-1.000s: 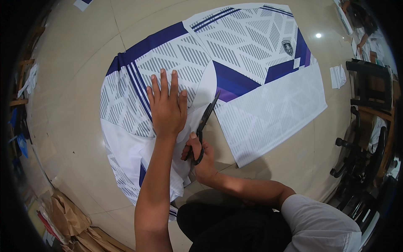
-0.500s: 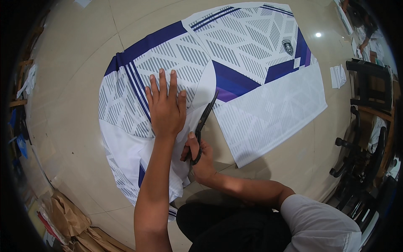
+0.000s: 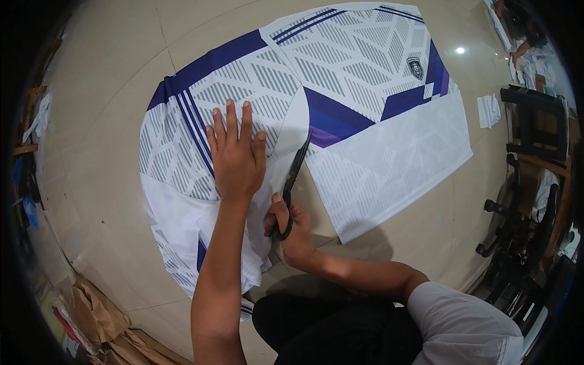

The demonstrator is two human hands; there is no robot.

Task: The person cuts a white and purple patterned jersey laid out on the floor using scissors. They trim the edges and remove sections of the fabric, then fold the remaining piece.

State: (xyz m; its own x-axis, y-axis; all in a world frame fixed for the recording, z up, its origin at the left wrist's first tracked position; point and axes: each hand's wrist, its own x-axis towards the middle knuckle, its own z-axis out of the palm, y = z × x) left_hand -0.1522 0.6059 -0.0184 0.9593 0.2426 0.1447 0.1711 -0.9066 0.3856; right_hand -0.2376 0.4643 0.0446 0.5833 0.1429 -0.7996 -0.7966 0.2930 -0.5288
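Note:
My left hand (image 3: 237, 164) lies palm down, fingers apart, on a white printed fabric (image 3: 243, 73) with grey hatched shapes, a navy band and navy stripes. My right hand (image 3: 289, 231) grips black scissors (image 3: 297, 161); their blades point away from me along a curved edge in the fabric, with the tips beside a blue and purple panel (image 3: 337, 125). A pale folded-over section (image 3: 389, 176) extends to the right. The whole fabric is spread on a tiled floor (image 3: 91, 182), bunched near my left forearm.
Black chair parts and bases (image 3: 523, 213) line the right side. A small white sheet (image 3: 489, 109) lies nearby. At the upper right another person's hand (image 3: 520, 55) is among white material. Crumpled brown paper (image 3: 91, 310) is at the lower left.
The scissors' blades look a little more closed. My left hand and the fabric's left part appear slightly farther left in the picture; my left fingers stay spread.

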